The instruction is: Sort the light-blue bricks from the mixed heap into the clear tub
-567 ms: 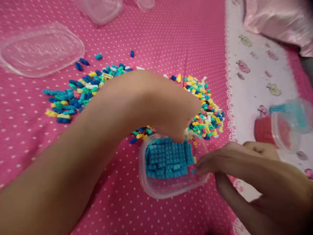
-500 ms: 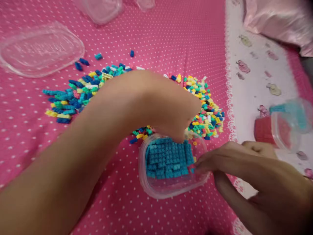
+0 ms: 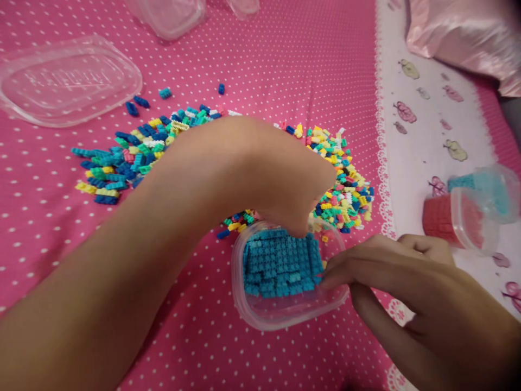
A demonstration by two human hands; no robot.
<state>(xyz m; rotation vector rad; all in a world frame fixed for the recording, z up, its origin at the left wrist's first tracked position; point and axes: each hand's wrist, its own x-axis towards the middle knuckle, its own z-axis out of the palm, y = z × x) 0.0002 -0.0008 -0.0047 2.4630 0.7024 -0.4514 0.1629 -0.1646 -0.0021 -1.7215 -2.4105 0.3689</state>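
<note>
A clear plastic container (image 3: 264, 320) lies in front of me with rows of blue toy building bricks (image 3: 274, 263) packed tightly inside. My left hand (image 3: 297, 184) bends over the container's far side; its fingers are hidden behind the wrist. With its index finger stretched into the container, my right hand (image 3: 407, 293) touches the right end of the brick rows. The thumb stays apart, outside near the rim, and no brick shows in the grip. Behind my left forearm spreads a pile of loose mixed-colour bricks (image 3: 345, 190).
A clear lid (image 3: 69, 81) rests at the upper left, near several stray blue bricks (image 3: 136, 105). Another clear container (image 3: 171, 19) is at the top. On the right are a container of red bricks (image 3: 439, 217), one with teal bricks (image 3: 468, 182) and a shiny pink bag (image 3: 464, 41).
The right index finger has shifted slightly left, and the small blue brick at its tip now sits against the rows. The left arm has hardly moved.
</note>
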